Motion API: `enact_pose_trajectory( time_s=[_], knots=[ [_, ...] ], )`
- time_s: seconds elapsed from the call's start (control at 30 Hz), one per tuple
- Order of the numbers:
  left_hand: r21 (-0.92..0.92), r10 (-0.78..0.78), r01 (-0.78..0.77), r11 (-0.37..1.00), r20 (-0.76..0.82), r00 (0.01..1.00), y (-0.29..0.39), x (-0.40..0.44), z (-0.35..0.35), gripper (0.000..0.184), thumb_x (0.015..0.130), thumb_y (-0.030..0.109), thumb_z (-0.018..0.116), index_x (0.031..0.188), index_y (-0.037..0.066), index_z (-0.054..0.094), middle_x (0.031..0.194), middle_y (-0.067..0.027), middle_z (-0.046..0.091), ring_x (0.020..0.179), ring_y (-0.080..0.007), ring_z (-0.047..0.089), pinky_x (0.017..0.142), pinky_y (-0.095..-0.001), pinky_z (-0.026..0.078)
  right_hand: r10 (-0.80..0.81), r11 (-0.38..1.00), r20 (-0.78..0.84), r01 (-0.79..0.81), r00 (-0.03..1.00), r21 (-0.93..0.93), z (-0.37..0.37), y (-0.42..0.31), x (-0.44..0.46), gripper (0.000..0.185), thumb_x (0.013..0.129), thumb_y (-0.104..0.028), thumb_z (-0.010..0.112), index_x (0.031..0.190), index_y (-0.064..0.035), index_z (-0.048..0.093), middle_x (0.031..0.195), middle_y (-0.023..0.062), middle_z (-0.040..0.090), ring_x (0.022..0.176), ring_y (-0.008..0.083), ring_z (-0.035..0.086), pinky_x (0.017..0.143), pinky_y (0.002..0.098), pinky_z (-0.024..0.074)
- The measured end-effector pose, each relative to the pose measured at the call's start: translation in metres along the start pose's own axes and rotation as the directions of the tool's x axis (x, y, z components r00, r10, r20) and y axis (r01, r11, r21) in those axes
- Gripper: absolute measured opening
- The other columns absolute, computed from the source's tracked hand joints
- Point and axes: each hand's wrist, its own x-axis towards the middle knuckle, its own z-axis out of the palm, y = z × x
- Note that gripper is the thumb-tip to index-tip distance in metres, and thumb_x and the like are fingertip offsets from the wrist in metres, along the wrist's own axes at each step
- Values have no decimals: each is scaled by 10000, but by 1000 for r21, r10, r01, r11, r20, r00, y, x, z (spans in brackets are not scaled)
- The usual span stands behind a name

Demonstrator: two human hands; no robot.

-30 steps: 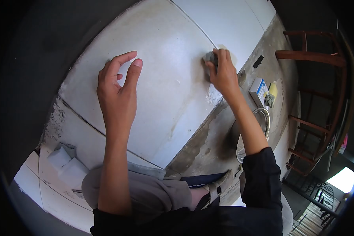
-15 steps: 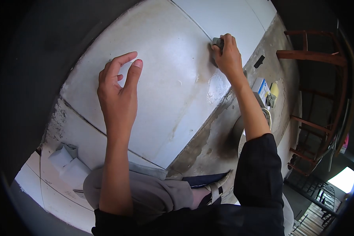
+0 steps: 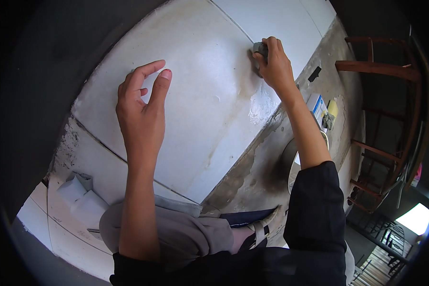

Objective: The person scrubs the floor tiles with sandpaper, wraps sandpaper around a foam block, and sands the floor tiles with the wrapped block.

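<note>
My right hand [image 3: 274, 62] is closed around a dark grey-green scrubbing pad or sponge [image 3: 260, 48], pressed to the white tiled surface [image 3: 190, 114] near a dark joint line. The pad's exact kind is partly hidden by the fingers. A wet, shiny patch [image 3: 262, 106] and a brownish streak lie below this hand on the tile. Over the left part of the same tile, my left hand [image 3: 142, 97] hovers with thumb and fingers curved apart, and nothing shows between them.
Beside the tiles runs rough, stained concrete [image 3: 233, 183]. A blue-and-white box [image 3: 315, 106], a yellow item [image 3: 332, 108] and a round metal container [image 3: 291, 164] sit by my right forearm. Folded grey cloths [image 3: 83, 193] lie at lower left. Reddish-brown wooden furniture [image 3: 379, 67] stands at right.
My right hand has shifted slightly up and left with the pad along the tile. The left hand has drifted a little up and left, its fingers still apart.
</note>
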Motion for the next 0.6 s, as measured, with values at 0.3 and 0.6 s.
enact_pose_trajectory(
  time_s=[0.3,0.6],
  knots=[
    [22,26,-27,999,20,999,-1,0,5,258,946,305,651,1089,95,698,1109,-40,684,1078,-194,564,916,-354,430,-100,993,33,97,994,69,-14,17,-27,369,854,-116,705,1154,-31,508,1107,162,575,953,394,624,777,463,526],
    [46,8,-9,999,7,1000,-4,1,6,263,945,318,655,1086,100,701,1113,-35,684,1066,-195,566,919,-350,426,-119,993,97,117,988,33,-20,19,-33,402,854,-133,709,1187,-38,505,1110,156,575,945,396,633,778,456,536]
  ],
)
